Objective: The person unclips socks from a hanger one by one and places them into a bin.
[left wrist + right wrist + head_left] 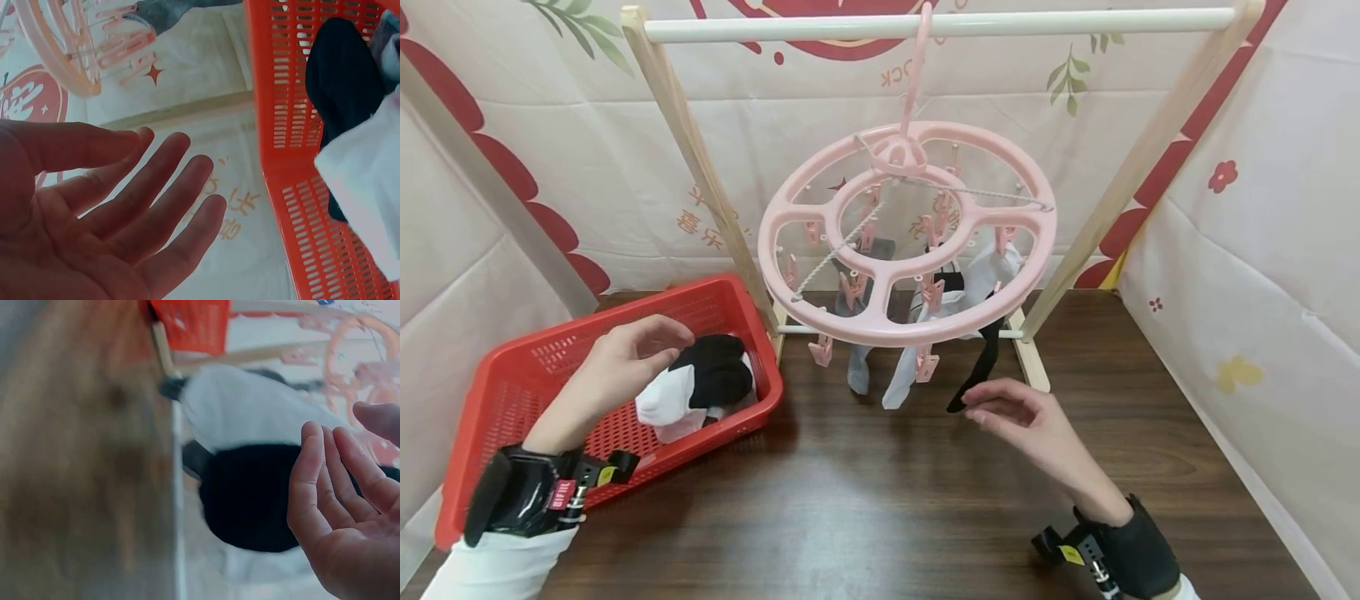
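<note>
My left hand hovers over the red plastic basket, fingers spread loosely with nothing between them. Below its fingertips, black and white socks lie in a pile in the basket. My right hand is beside the toe of a hanging black sock; its fingers bend loosely and hold nothing, and whether they touch the sock I cannot tell. A pink round clip hanger carries this sock, and grey and white socks hang from it too. In the right wrist view, the black sock hangs just behind the fingers.
A wooden rack with a white top bar bears the hanger by its pink hook. Several pink clips dangle from the ring. Printed cloth walls enclose the dark wood table.
</note>
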Demonstrator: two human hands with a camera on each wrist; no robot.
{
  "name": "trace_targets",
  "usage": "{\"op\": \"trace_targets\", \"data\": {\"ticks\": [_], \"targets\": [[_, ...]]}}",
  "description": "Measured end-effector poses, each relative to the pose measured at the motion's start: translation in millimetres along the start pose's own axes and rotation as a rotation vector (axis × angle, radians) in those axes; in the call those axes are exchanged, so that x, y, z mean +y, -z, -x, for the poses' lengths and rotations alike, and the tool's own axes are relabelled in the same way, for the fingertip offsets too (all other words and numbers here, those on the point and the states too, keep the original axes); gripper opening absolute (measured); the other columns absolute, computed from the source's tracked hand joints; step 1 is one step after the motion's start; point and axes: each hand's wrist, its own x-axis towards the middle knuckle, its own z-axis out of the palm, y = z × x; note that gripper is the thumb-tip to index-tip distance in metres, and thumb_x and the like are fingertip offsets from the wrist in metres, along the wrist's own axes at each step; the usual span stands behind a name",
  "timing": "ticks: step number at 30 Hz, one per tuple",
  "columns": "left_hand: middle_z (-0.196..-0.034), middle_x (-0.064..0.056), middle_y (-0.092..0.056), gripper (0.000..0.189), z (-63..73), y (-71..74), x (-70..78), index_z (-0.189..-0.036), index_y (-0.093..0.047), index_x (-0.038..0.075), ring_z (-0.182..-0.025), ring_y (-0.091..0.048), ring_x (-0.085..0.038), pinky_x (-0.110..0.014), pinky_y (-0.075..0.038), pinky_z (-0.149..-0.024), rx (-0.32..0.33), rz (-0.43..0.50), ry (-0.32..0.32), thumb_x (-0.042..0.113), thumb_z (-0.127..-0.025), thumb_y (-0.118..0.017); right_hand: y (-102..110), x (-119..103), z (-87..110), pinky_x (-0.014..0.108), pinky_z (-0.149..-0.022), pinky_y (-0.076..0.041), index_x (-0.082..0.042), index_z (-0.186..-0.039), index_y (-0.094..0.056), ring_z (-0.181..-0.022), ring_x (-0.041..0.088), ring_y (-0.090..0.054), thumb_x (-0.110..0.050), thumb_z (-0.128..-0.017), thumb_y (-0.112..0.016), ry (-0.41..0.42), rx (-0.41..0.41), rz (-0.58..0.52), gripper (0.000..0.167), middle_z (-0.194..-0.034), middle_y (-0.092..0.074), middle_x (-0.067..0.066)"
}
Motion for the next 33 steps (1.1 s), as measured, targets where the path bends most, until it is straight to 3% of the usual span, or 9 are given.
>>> {"op": "trace_targets", "data": {"ticks": [9, 15, 19, 23, 29, 33], "targets": [[-0.109, -0.021, -0.065, 0.023, -3.5, -13.3, 6.4, -0.113, -0.062, 0.0, -0.099, -0.062, -0.039, -0.056, -0.049, -0.084, -0.011, -0.011, -0.063, -0.001, -0.091, -0.059, 35, -32, -12.6, 0.022, -0.075, -0.051, 0.003, -0.114, -0.063, -0.093, 0.018, -0.065, 0.003, -0.091, -0.063, 0.051, 0.169, 0.147, 0.023, -0.105, -0.066, 0.014], [-0.105, -0.017, -0.066, 0.022, -3.3, -25.2, 13.4, -0.109, -0.064, 0.001, -0.098, -0.063, -0.036, -0.054, -0.049, -0.084, -0.04, -0.001, -0.091, -0.006, -0.089, -0.056, 49, -47, -29.0, 0.018, -0.083, -0.048, 0.003, -0.124, -0.058, -0.101, 0.014, -0.06, 0.009, -0.086, -0.065, 0.156, 0.224, 0.266, 0.039, -0.115, -0.063, 0.005], [-0.102, -0.015, -0.066, 0.023, -2.3, -32.7, 17.9, -0.107, -0.064, 0.001, -0.096, -0.063, -0.033, -0.051, -0.05, -0.083, -0.059, 0.023, -0.123, -0.008, -0.088, -0.057, 55, -53, -42.3, 0.018, -0.085, -0.047, 0.002, -0.132, -0.053, -0.109, 0.01, -0.057, 0.012, -0.082, -0.068, 0.204, 0.159, 0.342, 0.053, -0.123, -0.059, 0.001], [-0.1, -0.011, -0.066, 0.022, -0.8, -40.1, 23.2, -0.106, -0.065, 0.003, -0.092, -0.062, -0.028, -0.049, -0.051, -0.081, -0.083, 0.022, -0.16, -0.008, -0.088, -0.058, 58, -56, -54.2, 0.018, -0.092, -0.042, -0.005, -0.141, -0.046, -0.124, 0.009, -0.048, 0.006, -0.085, -0.068, 0.171, 0.032, 0.36, 0.061, -0.134, -0.052, 0.006], [-0.098, -0.006, -0.066, 0.024, 3.2, -47.3, 32.5, -0.104, -0.065, 0.006, -0.091, -0.064, -0.026, -0.047, -0.052, -0.08, -0.1, 0.014, -0.216, -0.009, -0.086, -0.06, 58, -58, -67.8, 0.025, -0.096, -0.037, -0.008, -0.145, -0.042, -0.12, 0.018, -0.043, 0.005, -0.088, -0.064, 0.184, -0.13, 0.307, 0.062, -0.141, -0.047, 0.009], [-0.097, -0.003, -0.066, 0.025, 5.0, -50.5, 35.7, -0.104, -0.065, 0.008, -0.092, -0.064, -0.025, -0.047, -0.051, -0.083, -0.106, 0.013, -0.23, -0.009, -0.086, -0.059, 56, -59, -69.0, 0.029, -0.097, -0.035, -0.009, -0.143, -0.045, -0.117, 0.017, -0.043, 0.004, -0.088, -0.064, 0.203, -0.145, 0.324, 0.06, -0.136, -0.052, 0.008]]}}
